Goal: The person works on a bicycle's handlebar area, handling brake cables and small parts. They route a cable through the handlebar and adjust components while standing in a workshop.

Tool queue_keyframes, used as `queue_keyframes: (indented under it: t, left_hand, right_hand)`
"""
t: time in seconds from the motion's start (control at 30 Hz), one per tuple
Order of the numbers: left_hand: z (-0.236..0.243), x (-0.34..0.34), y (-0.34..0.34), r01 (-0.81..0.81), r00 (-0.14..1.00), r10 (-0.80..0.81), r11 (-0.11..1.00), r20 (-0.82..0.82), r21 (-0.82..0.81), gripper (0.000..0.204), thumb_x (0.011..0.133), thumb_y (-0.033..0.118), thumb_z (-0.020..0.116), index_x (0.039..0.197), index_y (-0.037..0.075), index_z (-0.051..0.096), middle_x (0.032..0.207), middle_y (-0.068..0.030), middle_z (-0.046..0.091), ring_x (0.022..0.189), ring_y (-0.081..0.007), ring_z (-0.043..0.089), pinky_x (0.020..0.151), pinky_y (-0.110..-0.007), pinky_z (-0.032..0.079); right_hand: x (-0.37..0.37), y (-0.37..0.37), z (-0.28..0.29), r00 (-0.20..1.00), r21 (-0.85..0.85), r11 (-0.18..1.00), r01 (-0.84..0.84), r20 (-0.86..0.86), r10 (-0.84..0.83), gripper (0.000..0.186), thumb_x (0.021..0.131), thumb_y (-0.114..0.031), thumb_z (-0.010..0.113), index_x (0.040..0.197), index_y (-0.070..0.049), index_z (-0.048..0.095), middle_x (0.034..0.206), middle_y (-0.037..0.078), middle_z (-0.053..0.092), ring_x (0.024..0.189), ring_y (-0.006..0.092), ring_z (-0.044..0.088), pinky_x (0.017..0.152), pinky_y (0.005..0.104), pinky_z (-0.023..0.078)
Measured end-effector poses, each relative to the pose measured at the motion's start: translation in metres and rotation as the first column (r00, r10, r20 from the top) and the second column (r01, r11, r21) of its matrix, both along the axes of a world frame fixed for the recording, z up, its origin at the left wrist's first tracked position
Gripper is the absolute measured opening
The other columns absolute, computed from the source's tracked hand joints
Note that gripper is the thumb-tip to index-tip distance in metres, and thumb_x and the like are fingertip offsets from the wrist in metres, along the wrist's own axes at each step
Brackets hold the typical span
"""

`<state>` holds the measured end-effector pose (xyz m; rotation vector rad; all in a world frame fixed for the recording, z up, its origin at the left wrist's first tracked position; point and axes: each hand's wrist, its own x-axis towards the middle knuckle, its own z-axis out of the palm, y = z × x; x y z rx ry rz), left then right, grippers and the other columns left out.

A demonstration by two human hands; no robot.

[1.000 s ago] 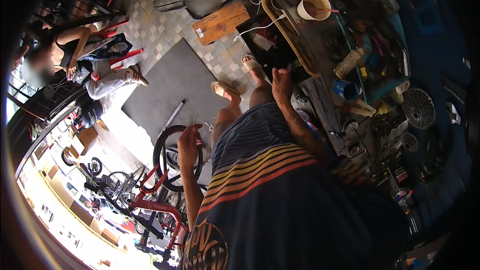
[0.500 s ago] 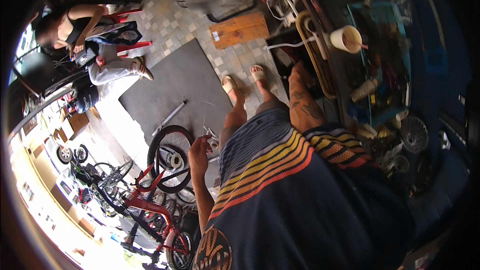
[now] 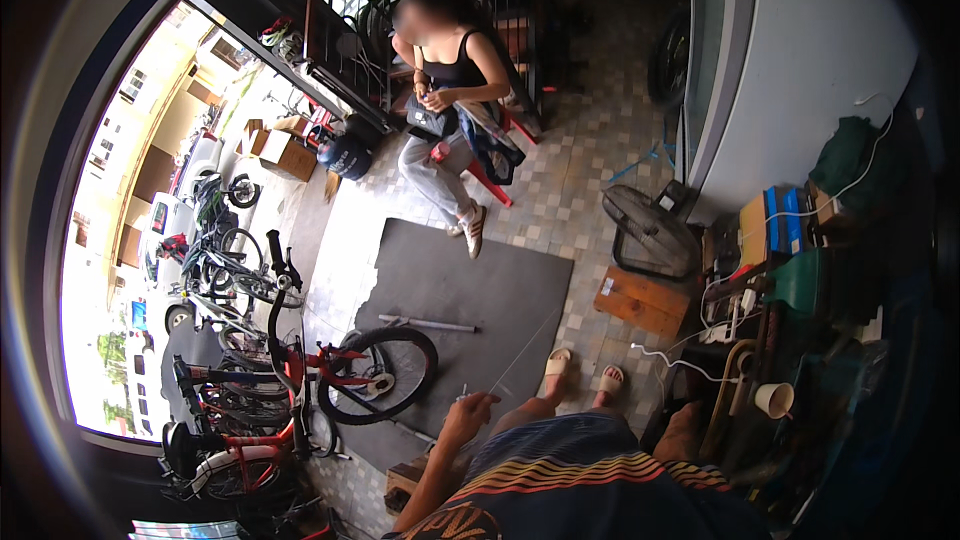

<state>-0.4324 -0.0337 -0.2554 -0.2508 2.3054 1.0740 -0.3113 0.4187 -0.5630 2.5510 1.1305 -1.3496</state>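
Observation:
Low in the middle, my left hand (image 3: pixel 468 420) has its fingers curled together on a thin wire (image 3: pixel 525 355), which runs up and to the right over the dark grey mat (image 3: pixel 480 285). A small pale tip also shows by these fingers, too small to name. My right hand (image 3: pixel 682 425) is at the lower right, beside the cluttered bench; its fingers are hidden against the dark background. Left of my left hand, a red bicycle (image 3: pixel 300 410) has its front wheel (image 3: pixel 425 370) over the mat. A grey tube (image 3: pixel 430 323) lies beyond that wheel.
A person (image 3: pixel 455 80) sits on a red stool beyond the mat; another is partly visible behind. To the right are a black fan (image 3: pixel 650 230), a wooden board (image 3: pixel 640 302), white cables and a cup (image 3: pixel 774 400). A gas cylinder (image 3: pixel 345 152) and cardboard boxes (image 3: pixel 288 155) stand near the doorway.
My view has swung up and to the left, bringing the doorway, seated person and grey wall into fuller sight. My left hand stays curled on the wire; the right stays by the bench.

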Motion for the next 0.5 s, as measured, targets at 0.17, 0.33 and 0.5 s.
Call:
queue_keyframes:
  t: [0.17,0.33,0.5]
  left_hand:
    - [-0.011,-0.003,0.005,0.016,0.999,-0.015,0.999,-0.038,0.048,0.03,0.107,0.024,0.056,0.114,0.004,0.077,0.07,-0.0051,0.062,0.067,-0.0147,0.06,0.068,-0.034,0.05]
    - [-0.013,-0.013,0.022,0.08,0.995,-0.075,0.994,-0.066,0.072,0.03,0.107,0.023,0.055,0.113,0.003,0.076,0.069,-0.006,0.062,0.067,-0.0155,0.06,0.069,-0.035,0.05]
    - [-0.012,-0.022,0.04,0.107,0.991,-0.099,0.991,-0.095,0.081,0.031,0.107,0.024,0.055,0.113,0.002,0.076,0.071,-0.0075,0.064,0.067,-0.0166,0.062,0.069,-0.036,0.051]
  right_hand:
    - [0.014,-0.004,0.003,0.999,0.011,1.0,-0.005,-0.031,0.006,0.108,0.089,-0.068,0.068,0.161,0.001,0.024,0.157,0.033,0.037,0.146,0.0482,0.038,0.116,0.0579,0.039]
    - [0.024,-0.012,0.007,0.998,0.032,0.999,-0.022,-0.053,0.023,0.104,0.09,-0.066,0.068,0.161,-0.001,0.028,0.157,0.03,0.04,0.145,0.0471,0.04,0.116,0.0581,0.039]
    - [0.028,-0.017,0.006,0.995,0.046,0.997,-0.061,-0.079,0.064,0.1,0.09,-0.065,0.068,0.161,-0.004,0.031,0.157,0.028,0.043,0.144,0.0461,0.041,0.115,0.0582,0.039]
